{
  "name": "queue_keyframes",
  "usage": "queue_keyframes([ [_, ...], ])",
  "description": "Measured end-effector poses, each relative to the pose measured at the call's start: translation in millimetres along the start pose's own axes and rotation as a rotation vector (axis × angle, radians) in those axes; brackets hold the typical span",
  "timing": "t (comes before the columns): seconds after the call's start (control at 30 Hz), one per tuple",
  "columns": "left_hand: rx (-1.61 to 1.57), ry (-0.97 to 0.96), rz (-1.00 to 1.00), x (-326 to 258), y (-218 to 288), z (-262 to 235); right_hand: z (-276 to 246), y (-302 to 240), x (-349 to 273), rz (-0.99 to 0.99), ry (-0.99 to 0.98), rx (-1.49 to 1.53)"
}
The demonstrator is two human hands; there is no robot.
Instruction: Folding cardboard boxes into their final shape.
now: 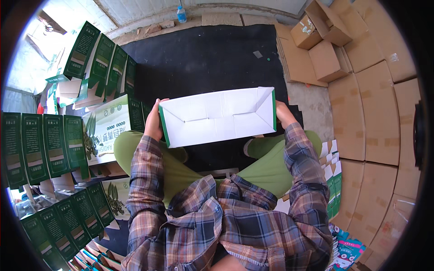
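Note:
A white carton with green ends [217, 131] is held level above my crossed legs. Its white face toward me has folded flaps that interlock along the middle. My left hand [154, 121] grips the carton's left end, fingers partly behind it. At the opposite end, my right hand [285, 114] holds the green edge, its fingers mostly hidden behind the carton. Both forearms are in plaid sleeves.
Green printed cartons [54, 140] stand in rows at my left. Brown cardboard boxes [370, 113] are stacked on the right, with open brown boxes [327, 58] at the far right. A black mat [199, 58] covers the floor; a blue bottle [181, 14] stands at the far wall.

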State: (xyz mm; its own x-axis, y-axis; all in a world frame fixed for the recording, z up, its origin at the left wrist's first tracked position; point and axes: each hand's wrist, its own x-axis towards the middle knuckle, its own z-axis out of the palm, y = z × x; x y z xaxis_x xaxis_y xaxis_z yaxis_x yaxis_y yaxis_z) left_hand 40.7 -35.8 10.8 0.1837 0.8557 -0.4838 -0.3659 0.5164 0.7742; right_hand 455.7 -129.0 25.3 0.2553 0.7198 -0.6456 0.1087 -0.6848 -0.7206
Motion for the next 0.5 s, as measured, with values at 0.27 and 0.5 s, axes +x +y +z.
queue_keyframes([
  [0.27, 0.008, 0.001, 0.205, 5, 0, -12, -12, -8, -6, -0.224, 0.172, 0.476],
  [0.5, 0.199, 0.157, -0.107, 10, -11, -17, -2, 9, 6, -0.132, -0.075, 0.203],
])
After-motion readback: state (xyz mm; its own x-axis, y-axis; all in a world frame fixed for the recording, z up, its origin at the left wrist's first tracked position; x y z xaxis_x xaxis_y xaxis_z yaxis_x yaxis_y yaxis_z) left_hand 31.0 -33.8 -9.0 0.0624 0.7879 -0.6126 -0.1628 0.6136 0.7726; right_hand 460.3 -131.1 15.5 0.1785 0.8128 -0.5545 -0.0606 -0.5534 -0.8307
